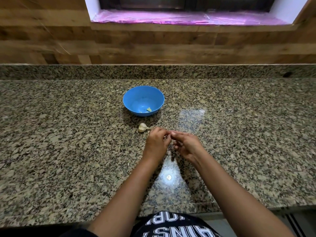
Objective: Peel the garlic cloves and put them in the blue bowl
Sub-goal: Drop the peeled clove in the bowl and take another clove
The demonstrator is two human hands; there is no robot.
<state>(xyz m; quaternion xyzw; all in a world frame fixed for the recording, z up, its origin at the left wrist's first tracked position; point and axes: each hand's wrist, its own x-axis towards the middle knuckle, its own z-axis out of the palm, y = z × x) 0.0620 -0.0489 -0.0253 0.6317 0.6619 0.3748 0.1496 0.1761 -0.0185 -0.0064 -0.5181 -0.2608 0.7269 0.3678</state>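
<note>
both hands are meeting over the middle of the counter (68, 134). the left hand (156, 142) is curling round a small clove (165, 137), and the right hand (187, 145) is pinching at it with thumb and forefinger. the fingers are hiding most of the clove, so i cannot tell how much skin is on it.

the likeliest slip is the clove popping out of that tight pinch. the stone is looking polished, so a dropped clove could be skidding toward the front edge and off. thin skin may be clinging to the fingertips and riding along into the bowl (133, 93). any flakes falling on the speckled stone will be hard to spot. a hard nail could also be bruising the flesh.

the bulb (142, 127) is lying just beyond the left hand, its stalk pointing at the knuckles, so a careless reach could be knocking it rolling. the bowl is sitting past it, toward the back edge, holding a pale peeled piece (149, 109) and perhaps a second. only the bulb is lying near the path from hands to bowl, slightly to the left of it. a wood wall (153, 45) is rising behind, with a pink-lined ledge (188, 18) above it.
</note>
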